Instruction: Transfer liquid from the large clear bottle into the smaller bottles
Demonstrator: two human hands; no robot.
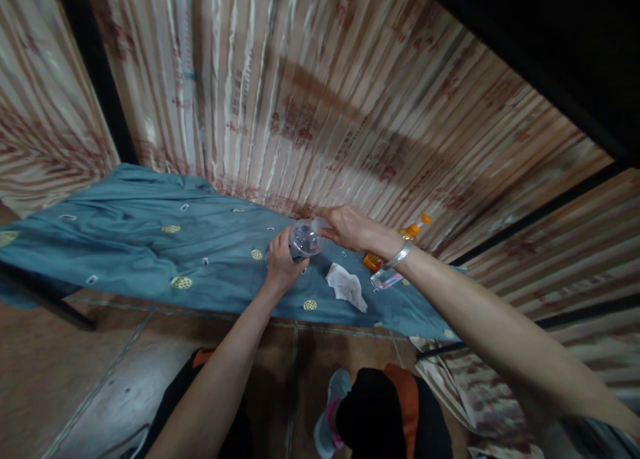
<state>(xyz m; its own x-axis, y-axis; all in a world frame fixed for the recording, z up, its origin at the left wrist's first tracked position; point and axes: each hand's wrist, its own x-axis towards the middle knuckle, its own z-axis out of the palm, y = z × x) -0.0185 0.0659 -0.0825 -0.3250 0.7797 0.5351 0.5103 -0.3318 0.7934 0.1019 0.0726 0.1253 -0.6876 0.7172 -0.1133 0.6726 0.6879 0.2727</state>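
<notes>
My left hand [284, 262] is wrapped round a clear, rounded plastic container [306, 238], held over the blue cloth. At the container's right rim, the fingers of my right hand [345, 227] pinch a small whitish, see-through piece [320, 226]; its exact kind is unclear. Below my right hand a crumpled white tissue [347, 286] lies on the cloth. Beside my right wrist are an orange pump bottle [411, 230], partly hidden by the forearm, and a clear package with pink and blue marks [386, 279].
A blue patterned cloth [225, 239] covers the low, narrow surface in front of me. Striped curtains [295, 112] hang close behind it. Dark metal bars [95, 66] frame the left side and upper right. Tiled floor [120, 366] and my legs are below.
</notes>
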